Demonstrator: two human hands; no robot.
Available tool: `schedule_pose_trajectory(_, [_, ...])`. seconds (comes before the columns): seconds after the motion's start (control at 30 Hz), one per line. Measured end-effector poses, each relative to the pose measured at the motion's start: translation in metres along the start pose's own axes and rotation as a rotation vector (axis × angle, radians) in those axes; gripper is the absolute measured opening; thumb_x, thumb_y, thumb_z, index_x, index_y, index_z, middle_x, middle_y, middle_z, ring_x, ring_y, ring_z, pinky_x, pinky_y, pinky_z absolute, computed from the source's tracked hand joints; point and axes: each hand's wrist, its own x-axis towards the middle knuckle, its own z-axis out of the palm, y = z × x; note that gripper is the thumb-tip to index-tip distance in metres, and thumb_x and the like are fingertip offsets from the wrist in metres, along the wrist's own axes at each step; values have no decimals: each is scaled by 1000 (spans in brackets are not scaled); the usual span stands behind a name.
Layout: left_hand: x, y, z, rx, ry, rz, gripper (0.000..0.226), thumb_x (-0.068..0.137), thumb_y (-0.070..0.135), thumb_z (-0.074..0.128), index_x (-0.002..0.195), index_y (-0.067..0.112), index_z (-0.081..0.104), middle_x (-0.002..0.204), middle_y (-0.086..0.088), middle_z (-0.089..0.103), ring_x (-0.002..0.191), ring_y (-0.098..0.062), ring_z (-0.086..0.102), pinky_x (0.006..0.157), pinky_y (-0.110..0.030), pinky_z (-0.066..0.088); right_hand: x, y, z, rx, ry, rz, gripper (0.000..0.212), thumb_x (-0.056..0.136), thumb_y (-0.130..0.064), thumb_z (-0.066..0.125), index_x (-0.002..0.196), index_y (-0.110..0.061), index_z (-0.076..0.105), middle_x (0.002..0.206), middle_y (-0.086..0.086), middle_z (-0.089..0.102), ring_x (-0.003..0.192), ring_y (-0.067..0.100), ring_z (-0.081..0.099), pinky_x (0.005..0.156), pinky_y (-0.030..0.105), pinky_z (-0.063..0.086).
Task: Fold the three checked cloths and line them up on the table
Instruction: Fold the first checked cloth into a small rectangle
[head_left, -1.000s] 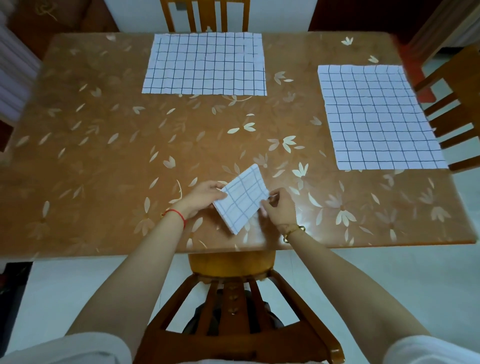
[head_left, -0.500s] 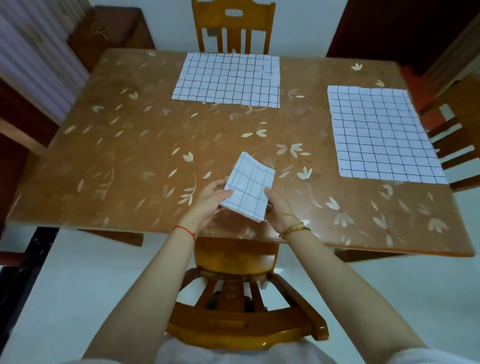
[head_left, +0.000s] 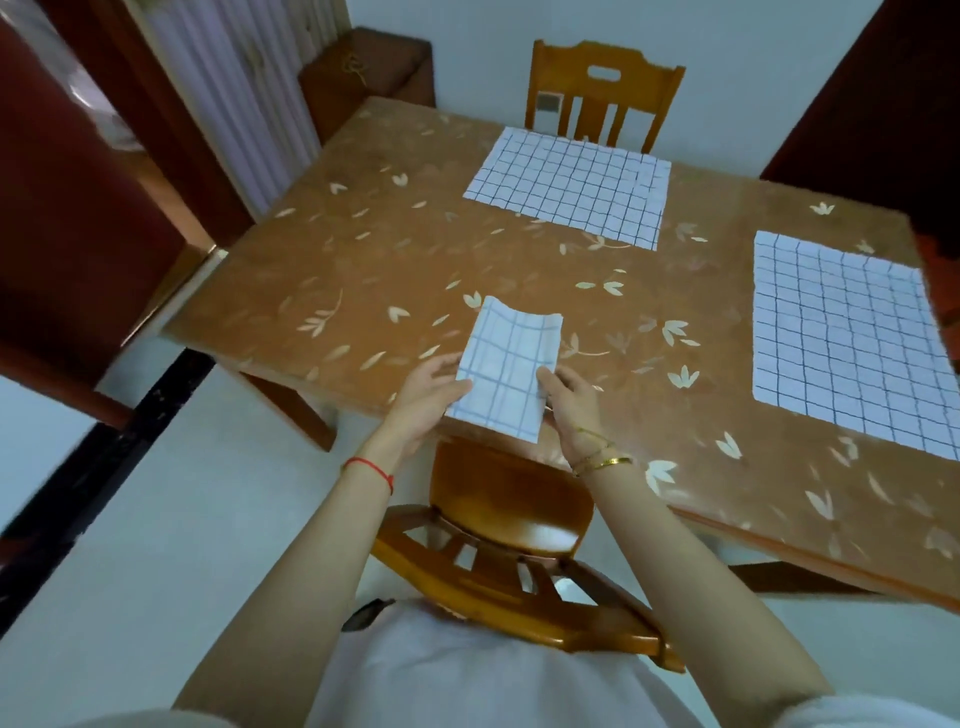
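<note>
A small folded white cloth with blue checks (head_left: 506, 366) is held just above the near edge of the brown leaf-patterned table (head_left: 363, 270). My left hand (head_left: 426, 397) grips its left side and my right hand (head_left: 569, 397) grips its right side. Two more checked cloths lie spread flat: one at the far side of the table (head_left: 569, 187), one at the right side (head_left: 841, 338).
A wooden chair (head_left: 498, 530) stands tucked in right in front of me, under the table's near edge. Another chair (head_left: 597, 93) stands at the far side. A dark red door and a curtain are at the left, with a brown chest in the far corner.
The folded cloth was lifted off the table and turned more upright between both hands. My view swung to the left, so the table now sits further right.
</note>
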Motion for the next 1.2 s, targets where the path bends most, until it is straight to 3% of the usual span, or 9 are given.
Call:
schedule_pose_trajectory(0.1, [-21,-8,-36,-52,76,11,39,94,14,64,132,20,56,112,12,70,109,-16,66,90,-41,56,-16,-3,35,-42,-80,-27,18,97,-18,54,100,-6,66,97,7,68,90,25,62,80,43,49])
schedule_pose_trajectory(0.17, [-38,-15,-64,-91,135,22,40,94,13,63,134,19,56,104,22,70,106,-13,66,93,-40,55,-30,-4,62,-50,-137,-6,16,97,-17,53,99,-5,64,96,6,68,90,24,66,83,44,54])
schedule_pose_trajectory(0.3, [-73,-35,-127,-154,257,24,38,93,14,64,131,17,58,117,-3,70,102,-16,68,76,-30,55,-63,1,125,-75,-254,-1,10,96,-17,53,91,-10,60,86,6,64,78,25,64,64,32,54])
schedule_pose_trajectory(0.47, [-125,-64,-217,-245,345,52,30,93,4,61,120,18,62,109,1,72,90,-9,68,62,-17,53,-108,20,215,-122,-339,-5,25,96,-10,53,73,-15,61,62,-8,62,63,14,60,63,28,51])
schedule_pose_trajectory(0.57, [-148,-81,-269,-259,379,43,29,92,4,62,116,20,64,103,6,73,84,-5,69,62,-18,53,-132,39,264,-140,-377,-7,19,96,-11,54,80,-12,65,62,-10,65,66,14,63,69,31,55])
schedule_pose_trajectory(0.7, [-171,-100,-331,-261,413,32,33,91,6,64,123,17,64,115,1,71,94,-9,69,71,-23,57,-161,60,319,-143,-383,-22,14,95,-9,54,87,-6,65,65,-2,62,67,15,61,62,23,55])
schedule_pose_trajectory(0.8, [-182,-109,-366,-246,418,20,31,91,10,65,117,25,67,118,1,70,103,-14,68,84,-34,57,-177,68,350,-149,-394,-18,15,95,-8,54,86,-5,65,68,5,58,71,21,61,62,26,57])
schedule_pose_trajectory(1.07, [-180,-120,-433,-280,435,29,33,93,8,63,123,21,65,115,0,70,97,-12,67,80,-27,56,-180,73,417,-161,-433,9,18,95,-7,54,79,-8,63,67,4,56,67,17,62,64,30,57])
schedule_pose_trajectory(1.2, [-159,-122,-468,-337,455,12,30,93,13,65,120,24,66,123,-4,68,108,-19,65,93,-36,55,-166,72,456,-167,-419,1,12,94,-8,55,87,-1,61,76,14,55,73,25,60,73,35,56])
